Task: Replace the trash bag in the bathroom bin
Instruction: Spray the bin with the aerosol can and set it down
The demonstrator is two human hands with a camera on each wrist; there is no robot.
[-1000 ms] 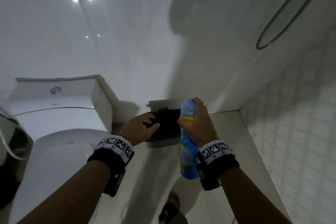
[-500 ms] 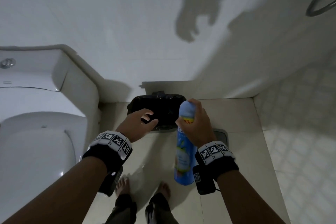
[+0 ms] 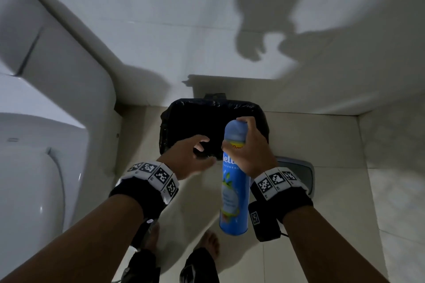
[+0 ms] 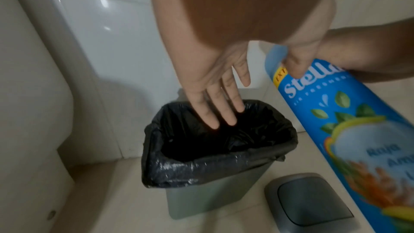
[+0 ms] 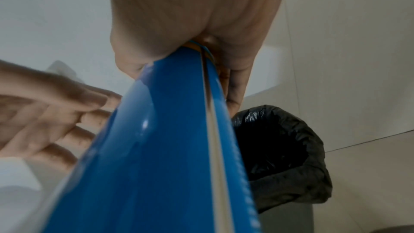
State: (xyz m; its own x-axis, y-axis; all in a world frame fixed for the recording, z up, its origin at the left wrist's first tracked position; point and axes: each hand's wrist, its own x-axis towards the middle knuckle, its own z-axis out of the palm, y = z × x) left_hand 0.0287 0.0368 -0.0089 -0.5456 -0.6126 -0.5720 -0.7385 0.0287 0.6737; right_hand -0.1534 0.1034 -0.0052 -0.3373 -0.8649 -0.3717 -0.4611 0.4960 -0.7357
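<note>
Hands nearer glossy black-lined bin [image 4: 212,201]; right hand [image 3: 248,154] grips blue cylindrical can [image 3: 234,190].

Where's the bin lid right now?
The grey lid lies flat on the floor tiles just right of the bin; in the head view it is mostly hidden behind the right hand holding the spray can.

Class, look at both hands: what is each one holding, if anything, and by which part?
The right hand grips the blue spray can near its top. The left hand holds nothing, fingers straight above the bin.
</note>
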